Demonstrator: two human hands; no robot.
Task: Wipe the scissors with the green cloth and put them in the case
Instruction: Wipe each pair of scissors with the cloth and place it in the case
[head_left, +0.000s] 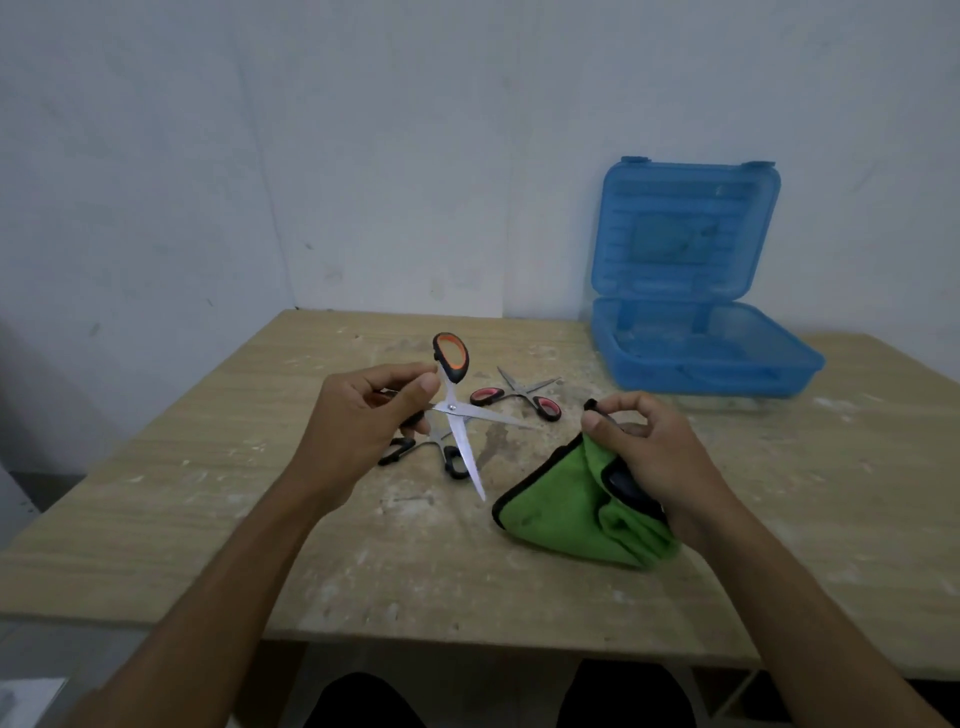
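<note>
Head view: left hand (363, 415) grips the orange-handled scissors (457, 410) by one handle, blades spread, held above the table (156, 519). Right hand (644, 447) pinches the green cloth (561, 514), cloth's low end on the table. Blue case (696, 322) stands open at back right. Red-handled scissors (519, 397) and black-handled scissors (431, 452) lie on the table, both spread.
</note>
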